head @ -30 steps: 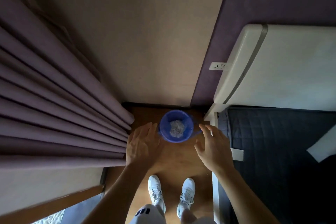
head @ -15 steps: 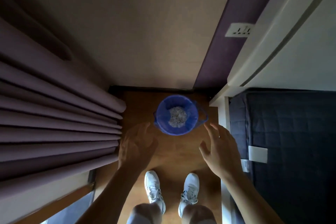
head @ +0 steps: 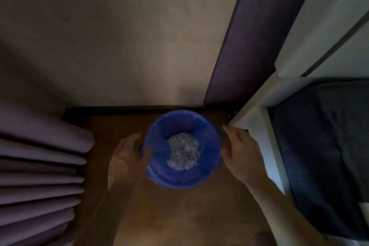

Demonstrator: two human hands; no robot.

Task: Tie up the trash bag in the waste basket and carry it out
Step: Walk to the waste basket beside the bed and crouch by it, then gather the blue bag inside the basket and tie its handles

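A small round waste basket (head: 180, 180) stands on the wooden floor near the wall, lined with a blue trash bag (head: 159, 132) folded over its rim. Crumpled white paper (head: 183, 149) lies at the bottom of the bag. My left hand (head: 126, 156) is at the basket's left side, fingers spread, thumb touching the bag's edge by a small blue loop. My right hand (head: 238, 151) is at the right side of the rim, fingers apart, touching or nearly touching the bag. Neither hand has closed on anything that I can see.
Purple pleated curtains (head: 38, 175) hang close on the left. A white bed frame (head: 259, 110) with a dark quilted mattress (head: 323, 146) bounds the right. A beige wall (head: 129, 36) and dark skirting (head: 135, 109) lie right behind the basket. Wooden floor (head: 179, 215) lies in front.
I have leaned down closer, so the basket looks larger. Both hands moved forward from short of the basket to either side of its rim. My shoes have left the view.
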